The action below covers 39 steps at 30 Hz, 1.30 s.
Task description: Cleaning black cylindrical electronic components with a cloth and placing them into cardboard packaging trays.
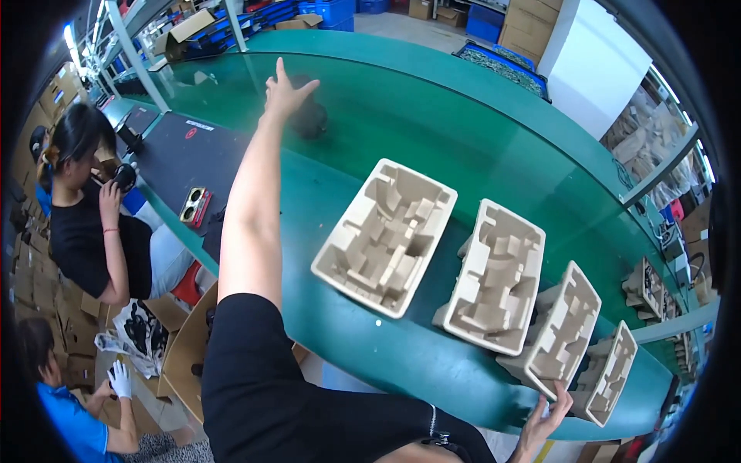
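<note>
Trays (386,235) look matt paper pulp; belt (440,147) smooth, glossy; sleeve (248,339) matt cloth

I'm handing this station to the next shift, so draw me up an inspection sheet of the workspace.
Surface: green worktop, shiny in places.
Job's things: four beige moulded trays in a row, open sides up; a blurred dark thing too unclear to identify.
Clutter: red box with two round openings, on a dark mat.
Left hand: open, fingers spread, near the dark thing.
Right hand: at the third tray's near edge; grip unclear.
Cables: what looks like thin dark cord, far right.
Surroundings: two seated-height co-workers at left, one wearing a white glove; open cardboard box.
</note>
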{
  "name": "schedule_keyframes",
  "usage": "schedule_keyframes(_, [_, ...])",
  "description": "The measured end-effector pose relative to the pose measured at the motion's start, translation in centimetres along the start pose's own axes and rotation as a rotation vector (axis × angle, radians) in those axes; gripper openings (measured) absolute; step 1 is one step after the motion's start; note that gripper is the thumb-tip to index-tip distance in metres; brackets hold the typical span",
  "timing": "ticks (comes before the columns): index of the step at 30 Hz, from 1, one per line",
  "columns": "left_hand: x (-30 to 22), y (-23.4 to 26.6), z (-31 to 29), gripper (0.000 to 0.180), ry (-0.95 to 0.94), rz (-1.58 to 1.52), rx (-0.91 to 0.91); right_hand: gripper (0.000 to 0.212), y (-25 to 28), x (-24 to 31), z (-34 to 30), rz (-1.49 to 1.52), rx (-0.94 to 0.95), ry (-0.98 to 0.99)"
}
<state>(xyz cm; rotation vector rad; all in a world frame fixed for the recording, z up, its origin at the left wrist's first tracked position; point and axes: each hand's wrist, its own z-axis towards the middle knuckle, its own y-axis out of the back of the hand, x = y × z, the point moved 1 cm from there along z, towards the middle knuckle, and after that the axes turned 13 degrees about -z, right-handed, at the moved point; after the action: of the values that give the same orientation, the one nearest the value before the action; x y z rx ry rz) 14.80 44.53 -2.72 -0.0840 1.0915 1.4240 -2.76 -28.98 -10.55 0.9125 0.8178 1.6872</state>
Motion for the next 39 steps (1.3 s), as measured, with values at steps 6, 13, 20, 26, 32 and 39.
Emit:
schedule_keyframes(6, [2.3,-1.8,0.7,0.081,0.008,-0.105,0.022,0.043,3.9,2.4,-0.5,-0.084,-0.002,-0.223])
schedule_keyframes(13, [-5.3,12.8,-15.4,0.053,-0.181,-0.559,-0.421,0.035,4.6,0.3,-7.5,0.093,0.520,-0.623])
schedule_keyframes(20, [-16.8,18.4,-40.6,0.053,0.034,-0.771,-0.638,0.022,0.5,15.7,-3.8,1.084,0.879,0.437])
schedule_keyframes(26, [-20.0,18.2,-51.9,0.062,-0.131,-0.723,-0.234,0.050,2.7,25.4,-5.4,1.480,1.415,0.177])
schedule_keyframes(32, [-16.7,21.5,-54.1,0.060,0.059,-0.982,-0.169,0.056,2.2,23.0,-6.0,1.387,1.486,0.066])
schedule_keyframes(39, [-14.1,19.1,-50.0,0.051,0.710,-1.222,0.241,0.067,7.3,18.0,-3.0,0.573,0.984,0.635])
